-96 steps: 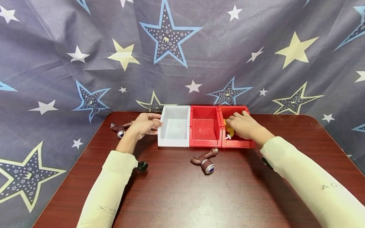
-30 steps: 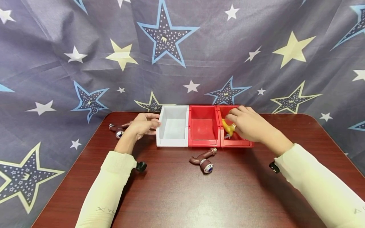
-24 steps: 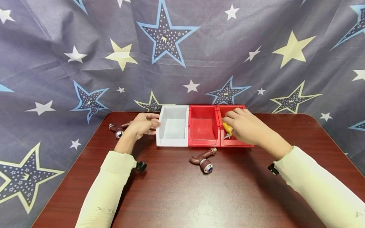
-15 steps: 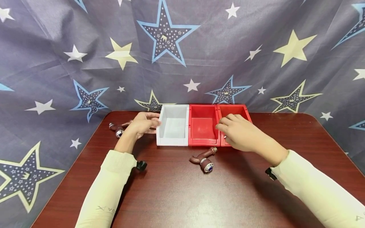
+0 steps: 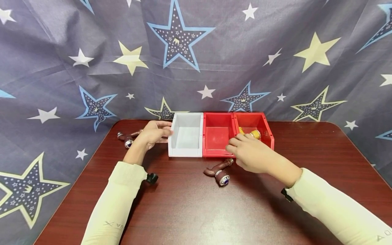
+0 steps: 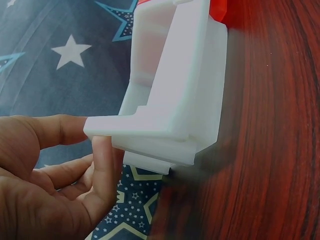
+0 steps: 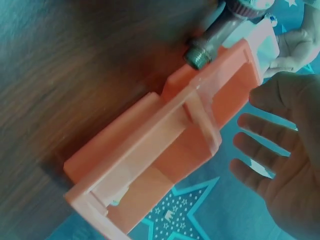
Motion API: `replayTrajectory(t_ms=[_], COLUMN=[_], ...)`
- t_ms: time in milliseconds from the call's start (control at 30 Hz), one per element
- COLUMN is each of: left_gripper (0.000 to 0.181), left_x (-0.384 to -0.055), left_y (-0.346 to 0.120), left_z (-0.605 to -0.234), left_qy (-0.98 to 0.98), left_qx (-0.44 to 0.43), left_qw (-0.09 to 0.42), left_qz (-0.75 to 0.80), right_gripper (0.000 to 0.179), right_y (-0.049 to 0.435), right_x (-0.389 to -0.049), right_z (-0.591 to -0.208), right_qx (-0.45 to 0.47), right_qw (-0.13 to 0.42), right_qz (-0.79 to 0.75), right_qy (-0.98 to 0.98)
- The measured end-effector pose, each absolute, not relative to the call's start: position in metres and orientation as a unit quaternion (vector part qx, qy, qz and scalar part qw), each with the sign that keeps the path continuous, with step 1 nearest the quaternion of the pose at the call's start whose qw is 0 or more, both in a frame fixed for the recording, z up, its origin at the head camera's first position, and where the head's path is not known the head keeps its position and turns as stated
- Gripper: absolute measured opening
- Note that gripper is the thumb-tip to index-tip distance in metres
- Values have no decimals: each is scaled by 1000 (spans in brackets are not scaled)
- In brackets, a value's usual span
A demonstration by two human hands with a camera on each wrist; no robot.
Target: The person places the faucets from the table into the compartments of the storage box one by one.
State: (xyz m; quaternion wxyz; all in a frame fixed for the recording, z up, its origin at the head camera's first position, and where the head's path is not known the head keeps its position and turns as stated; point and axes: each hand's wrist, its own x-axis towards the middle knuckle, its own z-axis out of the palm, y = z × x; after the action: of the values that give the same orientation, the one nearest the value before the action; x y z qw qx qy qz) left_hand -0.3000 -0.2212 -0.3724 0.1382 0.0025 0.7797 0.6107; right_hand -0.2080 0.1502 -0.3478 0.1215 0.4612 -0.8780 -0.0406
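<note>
My left hand [image 5: 154, 132] grips the near left rim of the white bin [image 5: 185, 152], thumb and fingers on either side of its edge in the left wrist view. Close over the front edge of the right red bin [image 5: 270, 133] hangs my right hand [image 5: 252, 153], its fingers relaxed and holding nothing. Inside that bin lies a yellow tap [image 5: 255, 134], partly hidden behind the hand. A brown tap [image 5: 222, 177] with a chrome, blue-centred knob lies on the table in front of the middle red bin [image 5: 217, 152], just left of my right hand.
Another brown tap [image 5: 125, 138] lies at the table's back left, beyond my left wrist. The three bins stand side by side near the table's [image 5: 196, 211] back edge, against a star-patterned cloth [image 5: 196, 81].
My right hand has come out of the right red bin, moving left and toward me, leaving the yellow tap inside. The left hand keeps its grip on the white bin.
</note>
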Motion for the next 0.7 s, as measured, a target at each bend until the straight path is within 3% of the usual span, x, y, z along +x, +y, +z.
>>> replayTrajectory(t_ms=[200, 400, 700], left_gripper=[50, 50, 52], left_x=[-300, -299, -301], left_y=[-221, -219, -219], left_z=[-372, -372, -373], left_qy=[778, 771, 771], left_qx=[1, -5, 4], left_qw=[138, 137, 134], left_qz=[613, 622, 623], right_gripper=[33, 40, 36], right_y=[139, 130, 120], right_x=[-198, -188, -178], right_z=[-355, -365, -374], right_qx=[479, 481, 478], right_qw=[118, 87, 96], right_qz=[-23, -6, -19], right_qy=[-870, -872, -873])
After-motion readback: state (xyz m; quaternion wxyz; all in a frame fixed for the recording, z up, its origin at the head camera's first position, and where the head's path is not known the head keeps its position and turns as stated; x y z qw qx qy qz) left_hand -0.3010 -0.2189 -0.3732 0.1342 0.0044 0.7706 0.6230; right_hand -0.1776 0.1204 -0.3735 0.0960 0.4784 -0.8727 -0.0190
